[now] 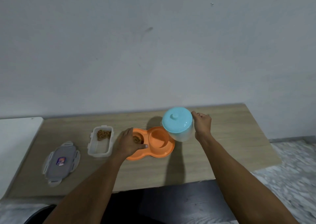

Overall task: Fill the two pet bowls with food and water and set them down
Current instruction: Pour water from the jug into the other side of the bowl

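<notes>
An orange double pet bowl [168,151] lies on the wooden table [222,147]. Its left cup holds brown kibble [137,139]; its right cup [158,139] looks empty of food, and I cannot tell whether it holds water. My left hand [127,142] rests on the dish's left side, thumb across the front rim. My right hand [202,125] grips a translucent jug with a light blue lid [177,120] by its right side, tilted toward me over the right cup. The jug's spout is hidden.
An open clear food container [100,141] with some kibble stands left of the dish. Its grey clip lid [60,163] lies further left. A white surface [15,143] adjoins the table's left end. The wall rises just behind; the floor shows at right.
</notes>
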